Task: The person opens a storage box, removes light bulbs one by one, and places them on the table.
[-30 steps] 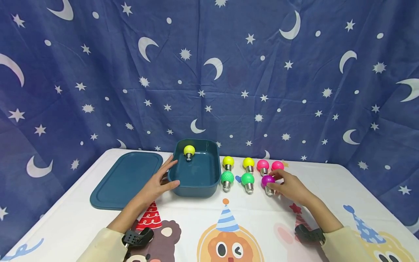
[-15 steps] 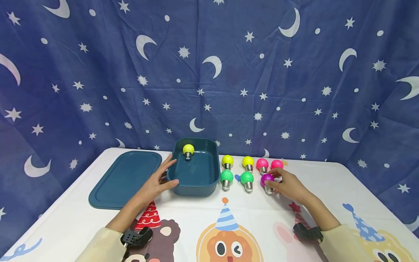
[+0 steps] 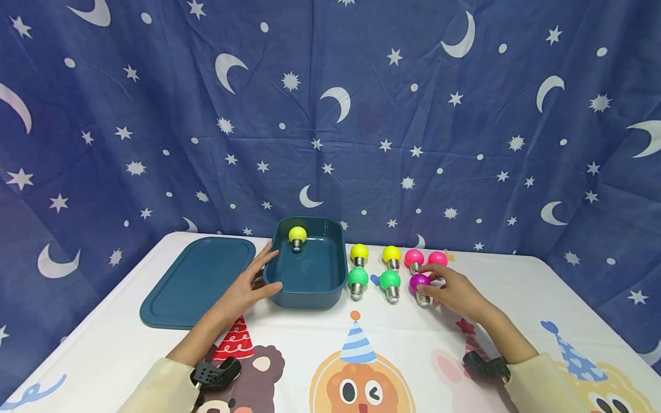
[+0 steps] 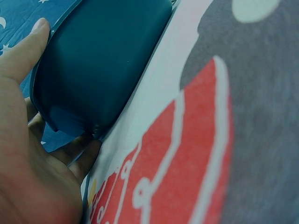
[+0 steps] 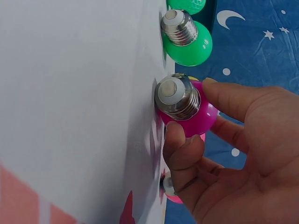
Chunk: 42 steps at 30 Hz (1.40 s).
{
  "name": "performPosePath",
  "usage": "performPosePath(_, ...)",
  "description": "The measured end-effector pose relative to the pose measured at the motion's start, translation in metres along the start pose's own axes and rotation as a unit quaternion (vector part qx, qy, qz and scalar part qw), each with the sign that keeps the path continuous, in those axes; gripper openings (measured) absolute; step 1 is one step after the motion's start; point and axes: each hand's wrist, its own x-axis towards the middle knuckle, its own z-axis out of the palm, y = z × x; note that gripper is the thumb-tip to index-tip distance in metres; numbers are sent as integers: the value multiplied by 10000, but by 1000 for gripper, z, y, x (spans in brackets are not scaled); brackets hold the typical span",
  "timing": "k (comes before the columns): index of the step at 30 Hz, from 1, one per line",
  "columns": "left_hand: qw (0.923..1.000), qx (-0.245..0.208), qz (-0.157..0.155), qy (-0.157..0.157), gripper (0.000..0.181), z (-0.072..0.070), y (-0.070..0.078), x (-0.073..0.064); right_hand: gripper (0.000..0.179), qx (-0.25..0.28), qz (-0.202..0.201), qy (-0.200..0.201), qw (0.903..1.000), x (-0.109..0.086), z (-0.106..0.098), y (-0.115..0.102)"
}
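My right hand pinches a purple light bulb by its globe, between the thumb and curled fingers, at the right end of the front row of bulbs. The bulb's silver screw base faces me and lies at the tablecloth. At the left, my left hand rests against the near left corner of a dark teal box, thumb at the rim and fingers spread straight along the outer side. One yellow bulb lies inside the box. Left of the purple bulb are a green bulb and a textured green bulb.
Behind the green bulbs lie two yellow bulbs, one by the box and one farther right. Two pink bulbs lie right of them. A flat teal lid lies at the left. A starry blue curtain hangs behind the table.
The purple bulb has shifted slightly left with my right fingers round it. My left hand stays at the box. The head view tilted a little early on.
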Motion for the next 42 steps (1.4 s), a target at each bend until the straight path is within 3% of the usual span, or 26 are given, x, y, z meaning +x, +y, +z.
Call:
performPosePath(29, 10000, -4, -24, -40, 71, 0, 0, 0, 46, -153, -149, 38, 9998, 2, -4, 2)
performPosePath(42, 9999, -103, -19, -83, 72, -1, 0, 0, 44, -376, -611, 1, 9974, 2, -6, 2)
